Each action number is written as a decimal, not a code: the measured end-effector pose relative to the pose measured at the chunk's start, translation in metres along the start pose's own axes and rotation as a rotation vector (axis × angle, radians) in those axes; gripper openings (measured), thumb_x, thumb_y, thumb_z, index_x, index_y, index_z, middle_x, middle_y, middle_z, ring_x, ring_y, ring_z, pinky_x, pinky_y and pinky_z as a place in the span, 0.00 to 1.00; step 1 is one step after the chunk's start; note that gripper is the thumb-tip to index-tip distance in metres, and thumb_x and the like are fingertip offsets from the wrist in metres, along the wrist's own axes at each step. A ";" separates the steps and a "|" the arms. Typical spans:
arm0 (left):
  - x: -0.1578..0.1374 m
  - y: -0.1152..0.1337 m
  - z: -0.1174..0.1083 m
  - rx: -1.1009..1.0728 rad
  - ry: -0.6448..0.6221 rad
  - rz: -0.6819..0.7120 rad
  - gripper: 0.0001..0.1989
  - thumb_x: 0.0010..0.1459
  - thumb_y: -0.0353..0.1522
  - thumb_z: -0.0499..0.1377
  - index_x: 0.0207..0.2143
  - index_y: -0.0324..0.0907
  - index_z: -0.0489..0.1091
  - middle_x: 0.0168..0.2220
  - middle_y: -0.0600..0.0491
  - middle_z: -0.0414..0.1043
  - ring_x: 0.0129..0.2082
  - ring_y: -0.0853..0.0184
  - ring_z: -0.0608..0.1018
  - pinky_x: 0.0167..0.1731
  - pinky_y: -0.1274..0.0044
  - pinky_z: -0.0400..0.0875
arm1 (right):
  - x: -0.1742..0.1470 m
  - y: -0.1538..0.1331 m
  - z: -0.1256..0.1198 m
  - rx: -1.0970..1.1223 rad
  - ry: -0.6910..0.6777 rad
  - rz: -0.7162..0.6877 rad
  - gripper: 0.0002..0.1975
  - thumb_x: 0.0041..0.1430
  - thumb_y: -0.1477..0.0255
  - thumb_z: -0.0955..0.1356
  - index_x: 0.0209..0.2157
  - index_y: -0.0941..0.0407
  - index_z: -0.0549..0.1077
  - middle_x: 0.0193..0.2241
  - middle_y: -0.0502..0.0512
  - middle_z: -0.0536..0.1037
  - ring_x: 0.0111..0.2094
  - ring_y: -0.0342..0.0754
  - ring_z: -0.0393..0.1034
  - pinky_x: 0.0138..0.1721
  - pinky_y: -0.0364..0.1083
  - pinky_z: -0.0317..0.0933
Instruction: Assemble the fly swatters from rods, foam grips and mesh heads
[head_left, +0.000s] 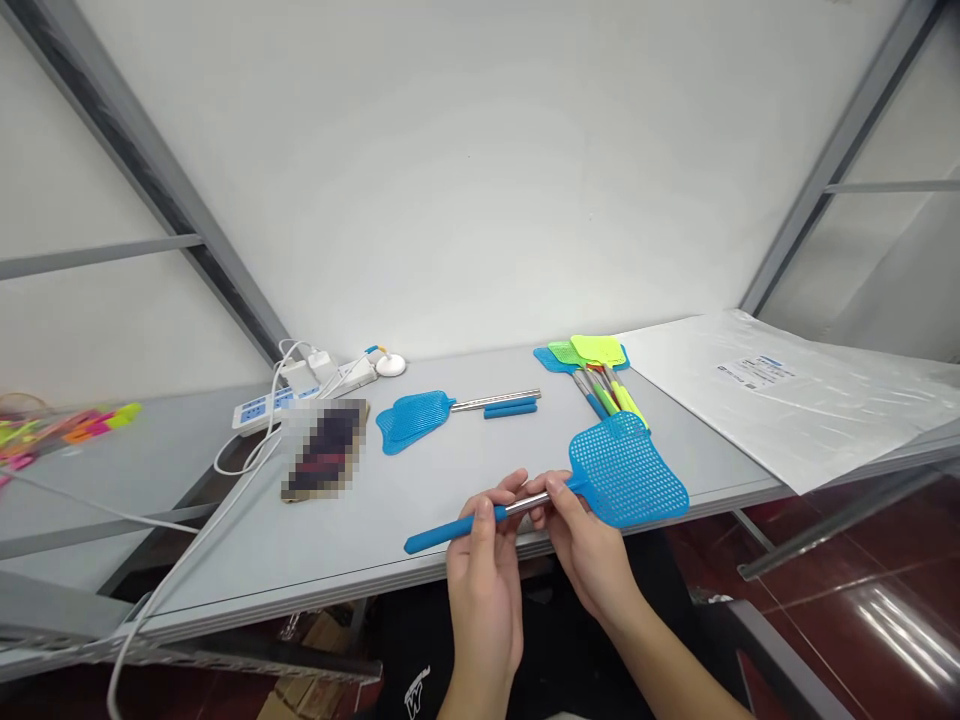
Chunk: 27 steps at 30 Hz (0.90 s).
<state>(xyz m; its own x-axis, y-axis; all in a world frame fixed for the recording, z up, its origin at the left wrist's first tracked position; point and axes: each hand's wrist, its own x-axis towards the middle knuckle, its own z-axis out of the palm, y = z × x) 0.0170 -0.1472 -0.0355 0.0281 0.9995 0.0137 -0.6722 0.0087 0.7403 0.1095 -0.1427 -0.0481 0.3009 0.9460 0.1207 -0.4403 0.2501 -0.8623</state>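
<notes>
Both my hands hold one blue fly swatter (628,470) just above the table's front edge. My left hand (484,560) is closed around its blue grip, which points left. With the fingers pinched, my right hand (581,535) holds the metal rod close to the perforated head. Farther back lie blue swatter heads (415,418) with bare metal rods (495,400), overlapping one another. Loose blue grips (511,408) lie just below those rods. A pile of blue, green and yellow fly swatters (600,352) rests behind the held one.
A white plastic bag (795,390) with a label covers the table's right side. At left are a power strip (259,410), white cables (225,510), a white round device (390,364) and a blurred-out flat object (326,450). Bright-coloured items (97,427) lie on the neighbouring table.
</notes>
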 end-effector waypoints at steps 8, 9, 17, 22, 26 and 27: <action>0.004 0.011 -0.009 0.030 -0.043 0.085 0.13 0.64 0.38 0.56 0.33 0.38 0.73 0.38 0.46 0.78 0.45 0.57 0.79 0.48 0.65 0.72 | -0.010 -0.005 -0.005 0.024 0.017 0.030 0.11 0.59 0.62 0.70 0.36 0.55 0.77 0.22 0.47 0.68 0.26 0.42 0.62 0.31 0.44 0.58; 0.002 0.012 -0.008 0.033 -0.048 0.097 0.13 0.63 0.38 0.56 0.33 0.38 0.73 0.38 0.46 0.78 0.44 0.57 0.79 0.47 0.65 0.73 | -0.013 -0.006 -0.004 0.021 0.017 0.022 0.11 0.59 0.62 0.70 0.36 0.55 0.77 0.22 0.47 0.68 0.25 0.42 0.62 0.31 0.44 0.58; 0.001 0.053 -0.022 -0.053 0.160 0.255 0.11 0.60 0.35 0.58 0.26 0.40 0.69 0.27 0.55 0.73 0.34 0.62 0.81 0.39 0.70 0.78 | -0.016 -0.036 -0.014 0.159 0.150 -0.015 0.10 0.56 0.64 0.72 0.35 0.55 0.75 0.21 0.45 0.65 0.22 0.40 0.61 0.27 0.44 0.62; 0.006 0.059 -0.025 -0.048 0.159 0.278 0.11 0.61 0.35 0.57 0.26 0.40 0.68 0.27 0.56 0.71 0.31 0.66 0.79 0.39 0.71 0.78 | -0.011 -0.046 -0.039 0.196 0.161 0.025 0.09 0.57 0.64 0.72 0.34 0.56 0.75 0.21 0.45 0.63 0.22 0.39 0.60 0.24 0.42 0.62; 0.000 0.037 -0.014 -0.014 0.144 0.251 0.12 0.61 0.38 0.58 0.28 0.41 0.69 0.29 0.55 0.74 0.34 0.64 0.80 0.42 0.69 0.76 | -0.007 -0.049 -0.043 0.200 0.192 0.029 0.11 0.54 0.63 0.73 0.34 0.55 0.74 0.21 0.45 0.63 0.22 0.40 0.61 0.24 0.43 0.62; -0.002 0.031 -0.011 0.016 0.126 0.228 0.13 0.61 0.39 0.58 0.29 0.41 0.69 0.31 0.53 0.75 0.36 0.63 0.80 0.44 0.68 0.75 | -0.007 -0.049 -0.041 0.203 0.204 0.023 0.11 0.53 0.63 0.74 0.34 0.55 0.74 0.21 0.45 0.63 0.22 0.40 0.61 0.24 0.43 0.62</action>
<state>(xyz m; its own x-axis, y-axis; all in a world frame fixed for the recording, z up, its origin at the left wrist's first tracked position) -0.0116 -0.1484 -0.0199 -0.2161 0.9715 0.0978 -0.6390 -0.2165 0.7381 0.1634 -0.1699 -0.0269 0.4434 0.8962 -0.0170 -0.6030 0.2842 -0.7454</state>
